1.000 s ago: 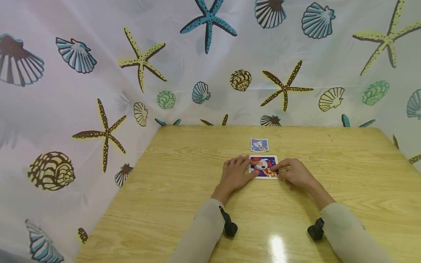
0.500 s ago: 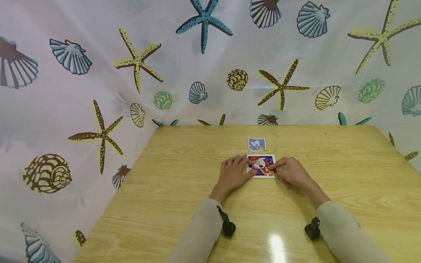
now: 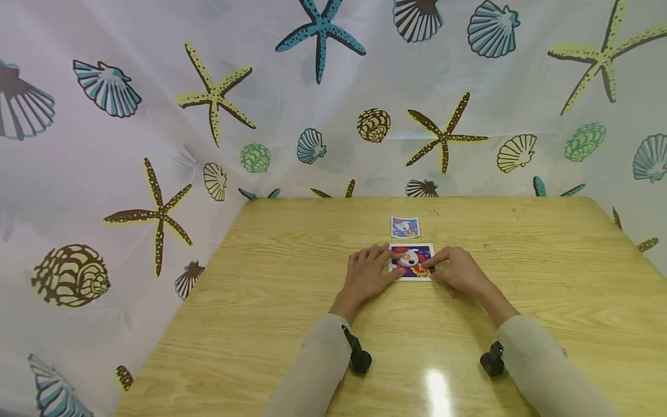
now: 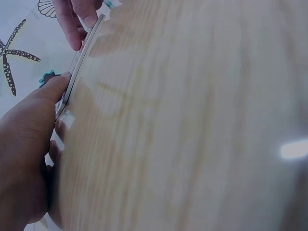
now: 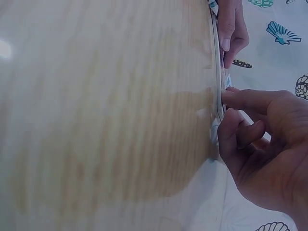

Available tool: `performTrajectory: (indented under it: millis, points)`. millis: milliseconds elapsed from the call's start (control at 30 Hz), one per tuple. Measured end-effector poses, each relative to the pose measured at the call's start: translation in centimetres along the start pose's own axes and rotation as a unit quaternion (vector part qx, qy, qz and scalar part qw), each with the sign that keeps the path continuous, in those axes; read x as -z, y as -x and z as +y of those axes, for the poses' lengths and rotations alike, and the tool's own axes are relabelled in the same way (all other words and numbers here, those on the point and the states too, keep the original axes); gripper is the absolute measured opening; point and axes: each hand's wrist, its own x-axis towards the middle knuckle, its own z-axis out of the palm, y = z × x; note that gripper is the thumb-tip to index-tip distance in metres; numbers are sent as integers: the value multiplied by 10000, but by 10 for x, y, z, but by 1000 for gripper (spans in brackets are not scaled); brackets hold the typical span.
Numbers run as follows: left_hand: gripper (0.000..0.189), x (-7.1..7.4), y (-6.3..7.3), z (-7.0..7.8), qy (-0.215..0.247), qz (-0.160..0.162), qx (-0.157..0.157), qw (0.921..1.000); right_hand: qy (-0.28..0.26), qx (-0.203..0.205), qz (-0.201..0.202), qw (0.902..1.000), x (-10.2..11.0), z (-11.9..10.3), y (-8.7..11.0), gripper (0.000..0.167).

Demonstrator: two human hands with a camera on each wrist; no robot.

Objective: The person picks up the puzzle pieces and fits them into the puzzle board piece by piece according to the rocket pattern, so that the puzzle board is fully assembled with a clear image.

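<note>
A flat square picture board (image 3: 411, 260) with a white border lies on the table, showing a white and red shape over orange on purple. My left hand (image 3: 367, 275) rests at its left side, index finger on the picture and thumb by the near left corner. From the right, my right hand (image 3: 461, 272) touches the picture with an outstretched index finger, its thumb at the near right edge. The right wrist view shows other fingers of the right hand (image 5: 274, 137) bent. Edge-on, the board (image 4: 79, 67) looks thin in the left wrist view; its face is hidden there.
Just beyond the board lies a small, slightly curled paper card (image 3: 405, 227) with a similar picture. The wooden table (image 3: 292, 266) meets a curtain (image 3: 339, 116) printed with starfish and shells at its back and left. Black wrist cameras hang below both sleeves.
The head view has shifted slightly, so everything sits a little further left in it. Both hands keep nearly the same place on the board.
</note>
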Motion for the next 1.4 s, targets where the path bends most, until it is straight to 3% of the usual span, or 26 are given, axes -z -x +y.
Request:
performTrajectory:
  millis: [467, 933, 1233, 1400]
  points:
    - [48, 0, 0, 2, 31, 4, -90, 10000, 161, -60, 44, 9998, 2, -3, 1, 27]
    - [50, -9, -9, -7, 41, -62, -36, 10000, 163, 60, -46, 9998, 1, -3, -2, 28]
    - [49, -7, -5, -5, 34, -16, -80, 10000, 654, 339, 147, 9972, -1, -6, -3, 25]
    - [49, -9, -6, -6, 58, 16, -56, 10000, 692, 384, 63, 9968, 1, -6, -1, 27]
